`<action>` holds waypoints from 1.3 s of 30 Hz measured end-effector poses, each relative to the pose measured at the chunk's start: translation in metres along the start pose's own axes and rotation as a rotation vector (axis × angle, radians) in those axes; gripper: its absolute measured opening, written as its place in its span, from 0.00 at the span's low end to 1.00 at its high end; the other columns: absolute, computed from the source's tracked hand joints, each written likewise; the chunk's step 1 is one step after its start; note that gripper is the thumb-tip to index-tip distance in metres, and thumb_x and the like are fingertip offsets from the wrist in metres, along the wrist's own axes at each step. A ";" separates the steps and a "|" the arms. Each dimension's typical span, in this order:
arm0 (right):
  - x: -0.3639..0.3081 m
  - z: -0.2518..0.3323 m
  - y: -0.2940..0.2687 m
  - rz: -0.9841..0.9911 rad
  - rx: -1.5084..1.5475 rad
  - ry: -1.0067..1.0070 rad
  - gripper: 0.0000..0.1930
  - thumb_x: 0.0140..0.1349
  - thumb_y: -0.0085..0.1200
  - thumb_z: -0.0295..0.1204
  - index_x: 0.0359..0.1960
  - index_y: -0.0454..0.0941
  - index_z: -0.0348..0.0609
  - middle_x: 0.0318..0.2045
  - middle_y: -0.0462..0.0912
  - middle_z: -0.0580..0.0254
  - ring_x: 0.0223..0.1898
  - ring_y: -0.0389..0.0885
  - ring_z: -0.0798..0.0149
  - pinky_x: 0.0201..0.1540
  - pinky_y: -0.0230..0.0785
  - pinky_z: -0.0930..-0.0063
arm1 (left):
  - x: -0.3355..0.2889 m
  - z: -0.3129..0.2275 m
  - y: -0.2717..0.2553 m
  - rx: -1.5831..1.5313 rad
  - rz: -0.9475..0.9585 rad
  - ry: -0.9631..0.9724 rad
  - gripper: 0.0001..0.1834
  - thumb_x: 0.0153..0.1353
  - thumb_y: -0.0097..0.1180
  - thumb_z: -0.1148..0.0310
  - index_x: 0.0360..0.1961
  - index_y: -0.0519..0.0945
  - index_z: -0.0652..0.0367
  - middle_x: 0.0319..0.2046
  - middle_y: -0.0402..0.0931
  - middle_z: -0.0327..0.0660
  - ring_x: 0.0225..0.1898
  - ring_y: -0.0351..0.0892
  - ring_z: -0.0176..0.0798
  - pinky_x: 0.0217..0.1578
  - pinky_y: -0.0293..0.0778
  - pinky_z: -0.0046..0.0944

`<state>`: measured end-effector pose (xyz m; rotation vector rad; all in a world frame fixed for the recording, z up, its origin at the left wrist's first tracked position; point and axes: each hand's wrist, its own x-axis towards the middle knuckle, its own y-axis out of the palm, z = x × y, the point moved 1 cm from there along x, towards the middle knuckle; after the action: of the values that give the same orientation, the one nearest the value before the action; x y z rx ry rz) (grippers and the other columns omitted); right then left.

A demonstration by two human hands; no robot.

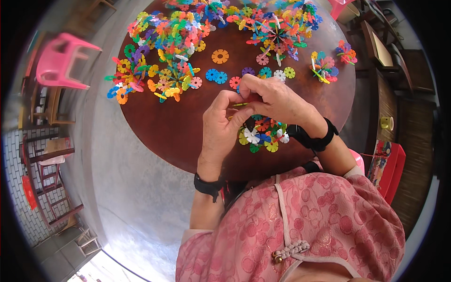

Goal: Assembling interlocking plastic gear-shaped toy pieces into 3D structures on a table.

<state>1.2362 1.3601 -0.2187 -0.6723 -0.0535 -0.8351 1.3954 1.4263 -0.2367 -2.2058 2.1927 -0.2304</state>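
Over the table's near part, my left hand (220, 123) and my right hand (278, 99) meet fingertip to fingertip. Both are closed in a pinch on a yellow-green notched plastic disc (241, 104), seen nearly edge-on and mostly covered by fingers. A sliver of blue shows by my right fingertips; its kind is hidden. Below my right hand lies a cluster of notched flower discs (263, 136) in white, green, yellow, blue and red, partly covered. Just beyond my fingers lie loose discs: a pink one (235, 82), a white one (279, 75) and a light green one (289, 72).
Large joined disc clusters (176, 35) cover the round brown table's (159, 136) far side, with smaller clusters (324, 66) at right. An orange disc (220, 56) and blue discs (216, 76) lie mid-table. A pink stool (63, 61) stands left; a yellow mug (387, 123) sits right.
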 end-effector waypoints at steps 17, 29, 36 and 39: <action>-0.004 0.028 -0.044 0.030 0.067 0.310 0.10 0.57 0.59 0.28 0.34 0.70 0.39 0.22 0.74 0.58 0.25 0.74 0.62 0.28 0.65 0.68 | -0.002 0.002 -0.027 0.074 -0.234 0.207 0.15 0.69 0.49 0.60 0.33 0.71 0.61 0.25 0.73 0.36 0.28 0.73 0.28 0.31 0.70 0.28; 0.016 0.031 0.021 -0.501 1.209 0.117 0.26 0.63 0.50 0.23 0.63 0.60 0.51 0.38 0.75 0.62 0.40 0.75 0.69 0.48 0.68 0.72 | 0.003 0.003 0.010 0.298 -0.220 0.327 0.46 0.39 0.77 0.63 0.59 0.64 0.56 0.57 0.63 0.43 0.57 0.67 0.42 0.54 0.67 0.43; 0.008 0.021 0.030 -0.417 1.288 0.260 0.19 0.62 0.53 0.21 0.54 0.67 0.47 0.39 0.75 0.64 0.44 0.77 0.69 0.50 0.69 0.72 | 0.004 0.009 -0.004 0.750 -0.353 0.385 0.21 0.60 0.59 0.56 0.51 0.75 0.55 0.54 0.67 0.48 0.55 0.67 0.51 0.53 0.65 0.46; 0.008 0.015 0.010 -0.287 1.115 0.280 0.11 0.58 0.58 0.23 0.42 0.73 0.45 0.34 0.76 0.66 0.38 0.77 0.68 0.42 0.70 0.74 | 0.005 0.011 -0.014 0.849 -0.337 0.388 0.17 0.61 0.57 0.55 0.46 0.78 0.53 0.52 0.69 0.45 0.55 0.68 0.50 0.53 0.64 0.47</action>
<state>1.2513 1.3681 -0.2099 0.5133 -0.3395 -1.0079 1.4108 1.4210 -0.2454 -2.0539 1.3638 -1.3883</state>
